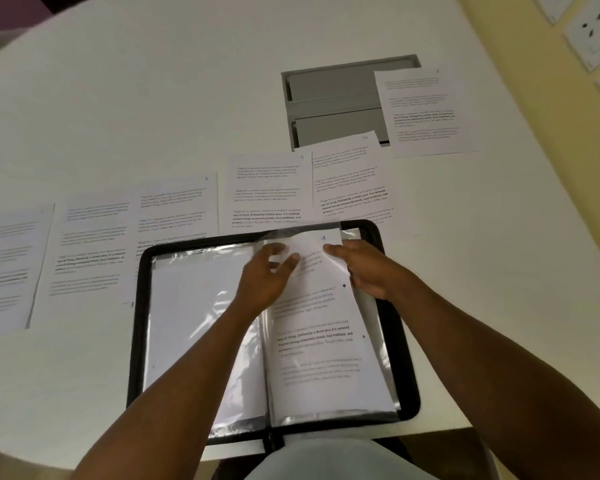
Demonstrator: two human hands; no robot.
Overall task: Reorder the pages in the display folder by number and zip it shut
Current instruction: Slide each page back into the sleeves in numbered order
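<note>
Folder [394, 327] lies open on surface [153, 98] at 6 o'clock. Left hand [267, 275] pinches sleeve top over page 4 [321, 296]; right hand [368, 268] grips that page's right edge. Loose pages [271, 188] fan 9 to 1 o'clock.

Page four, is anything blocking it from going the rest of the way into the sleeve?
Nothing visible blocks it. Page four lies on the folder's right side, its top corner sticking out of the plastic sleeve. Both hands work that top edge: left hand, right hand.
</note>
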